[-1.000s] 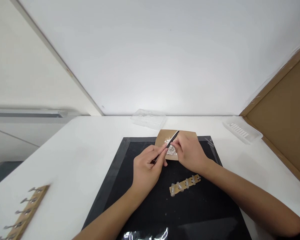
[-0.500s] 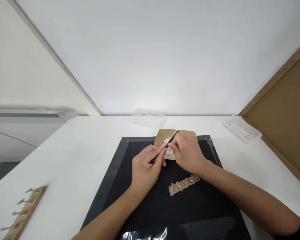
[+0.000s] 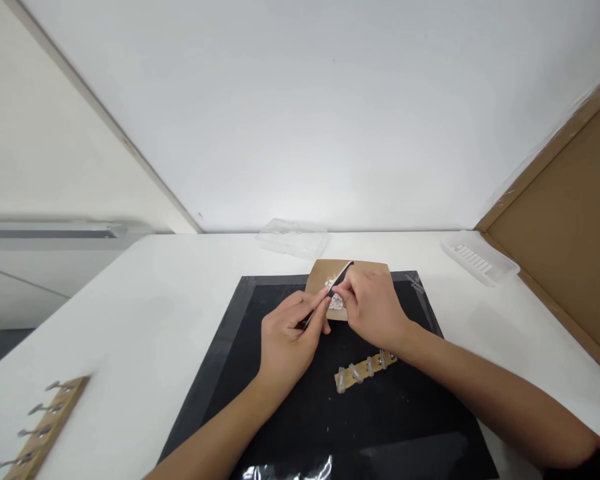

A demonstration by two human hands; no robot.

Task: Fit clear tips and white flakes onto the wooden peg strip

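A thin black strip with a white edge, which looks like a nail file [image 3: 344, 271], slants up to the right between my hands. My left hand [image 3: 289, 332] pinches its lower part between thumb and fingers. The fingers of my right hand [image 3: 375, 303] are closed on it higher up. Whether a smaller piece sits between the fingertips is hidden. Under the hands lies a brown sheet [image 3: 316, 275] with a pile of small white pieces [image 3: 337, 303]. Nearer me, a short wooden strip [image 3: 349, 379] carries several clear plastic pieces, standing at angles.
A black mat [image 3: 280, 427] covers the table's middle. On the left rests a wooden bar [image 3: 50, 427] with several metal clips. Clear packaging [image 3: 293, 239] lies at the back. A translucent tray [image 3: 500, 267] with white strips sits right, beside a cardboard panel [image 3: 575, 233].
Both hands keep their hold on the nail file, with hardly any movement. The whole view has shifted slightly, so things appear a little further left.
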